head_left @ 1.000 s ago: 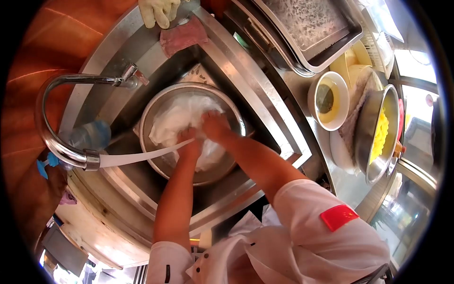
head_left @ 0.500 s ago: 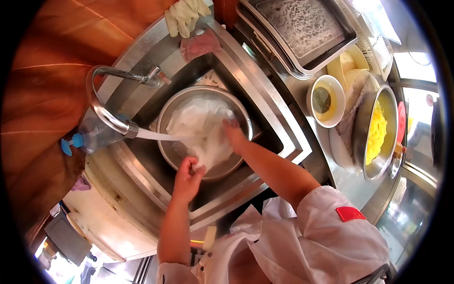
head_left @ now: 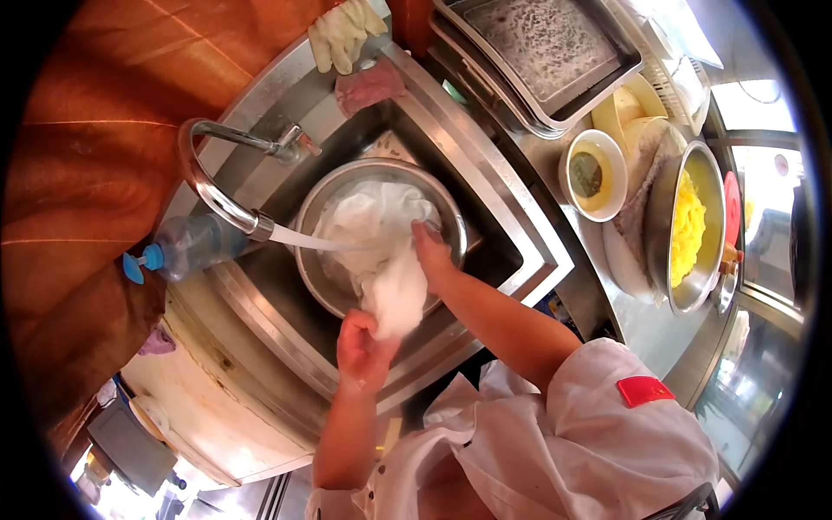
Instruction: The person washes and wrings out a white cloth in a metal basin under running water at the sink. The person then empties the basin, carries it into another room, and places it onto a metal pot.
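Note:
A wet white cloth lies bunched in a round metal bowl inside the sink. Its near end stretches out over the bowl's near rim. My left hand is closed on that end, just outside the bowl. Over the bowl's right side, my right hand presses against the cloth with bent fingers; its grip is partly hidden. Water streams from the curved faucet onto the cloth.
Metal trays are stacked at the upper right. A white tub and a steel bowl of yellow food stand on the right counter. Left of the sink is a pump bottle. Pale gloves and a pink cloth lie by the sink's back rim.
My left hand has pulled the near end of the cloth toward me, past the bowl's rim. My right hand stays close to the same spot. The whole view has shifted slightly.

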Demonstrator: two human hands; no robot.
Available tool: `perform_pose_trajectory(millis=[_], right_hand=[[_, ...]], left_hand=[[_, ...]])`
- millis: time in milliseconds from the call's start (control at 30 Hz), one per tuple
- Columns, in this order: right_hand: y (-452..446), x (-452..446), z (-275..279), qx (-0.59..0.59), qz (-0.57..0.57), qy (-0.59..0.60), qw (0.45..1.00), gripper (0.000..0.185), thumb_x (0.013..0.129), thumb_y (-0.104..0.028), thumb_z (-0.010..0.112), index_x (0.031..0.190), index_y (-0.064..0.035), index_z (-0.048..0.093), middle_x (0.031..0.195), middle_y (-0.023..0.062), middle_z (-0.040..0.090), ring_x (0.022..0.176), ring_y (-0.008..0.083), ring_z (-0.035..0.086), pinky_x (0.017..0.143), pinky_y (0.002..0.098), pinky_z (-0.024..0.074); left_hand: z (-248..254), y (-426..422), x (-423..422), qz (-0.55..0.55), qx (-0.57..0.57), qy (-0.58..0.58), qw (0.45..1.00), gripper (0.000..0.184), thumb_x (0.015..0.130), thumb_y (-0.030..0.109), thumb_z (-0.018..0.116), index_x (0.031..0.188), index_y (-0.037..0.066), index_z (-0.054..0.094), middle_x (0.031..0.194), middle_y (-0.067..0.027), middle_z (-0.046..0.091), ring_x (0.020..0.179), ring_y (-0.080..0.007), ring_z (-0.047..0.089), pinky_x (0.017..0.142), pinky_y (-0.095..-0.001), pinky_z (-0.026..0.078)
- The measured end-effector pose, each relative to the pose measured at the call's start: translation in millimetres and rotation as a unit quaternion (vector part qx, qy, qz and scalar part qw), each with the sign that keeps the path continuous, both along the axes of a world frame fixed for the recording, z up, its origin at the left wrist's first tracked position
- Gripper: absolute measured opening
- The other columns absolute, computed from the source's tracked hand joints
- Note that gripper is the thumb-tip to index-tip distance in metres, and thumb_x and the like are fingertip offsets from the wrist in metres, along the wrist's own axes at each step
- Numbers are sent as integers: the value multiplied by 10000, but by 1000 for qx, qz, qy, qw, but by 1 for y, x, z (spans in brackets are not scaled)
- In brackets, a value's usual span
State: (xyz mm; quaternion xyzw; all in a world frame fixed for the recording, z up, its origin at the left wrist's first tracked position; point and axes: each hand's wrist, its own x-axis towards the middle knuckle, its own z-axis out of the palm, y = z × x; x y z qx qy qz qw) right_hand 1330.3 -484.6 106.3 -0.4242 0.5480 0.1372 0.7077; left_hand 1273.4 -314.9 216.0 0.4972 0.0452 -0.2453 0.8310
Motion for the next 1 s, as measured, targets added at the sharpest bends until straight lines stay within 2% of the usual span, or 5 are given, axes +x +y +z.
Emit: perform_pose_trajectory(millis=[233, 433, 600, 900, 1000], right_hand=[[6, -7, -59, 462, -55, -161, 870, 563, 1022, -468, 532, 1411, -60, 536, 1289, 123, 656, 1142, 294, 644, 1003, 414, 522], [-32, 26, -144, -37, 196, -127, 972, 443, 988, -426, 581, 1254, -74, 623, 1235, 181, 655, 1104, 363, 637, 926, 457, 534], [-6, 24, -165, -525, 314, -122, 782, 355, 990, -394, 564, 1153, -94, 661, 1172, 228, 629, 1046, 457, 612, 876, 533, 515], [90, -38, -6, -351, 433, -290, 778, 335, 934, -308, 565, 786, -39, 700, 848, 195, 660, 844, 398, 631, 799, 503, 492], [105, -56, 39, -300, 430, -353, 775, 379, 949, -300, 566, 698, -39, 680, 858, 174, 669, 836, 393, 632, 785, 498, 488]], left_hand=[[-19, 2, 7, 28, 34, 52, 998, 239, 917, -61, 580, 1100, 58, 480, 1207, -112, 566, 1178, -226, 558, 1032, -445, 457], [-104, 20, 25, 146, 84, 225, 960, 341, 979, 73, 613, 1299, 55, 496, 1220, -100, 581, 1091, -220, 596, 979, -431, 523], [-159, 12, 22, 126, 133, 305, 934, 602, 991, 168, 627, 1525, 105, 357, 1351, -197, 538, 1221, -351, 558, 1040, -503, 492], [-186, 35, 39, 8, -306, 348, 886, 643, 1009, 485, 574, 1456, 42, 445, 1396, -123, 524, 1303, -295, 508, 1120, -452, 426], [-114, 14, 53, 136, -151, 358, 911, 450, 995, 425, 607, 1335, 133, 575, 1332, -68, 600, 1198, -261, 563, 1108, -555, 422]])
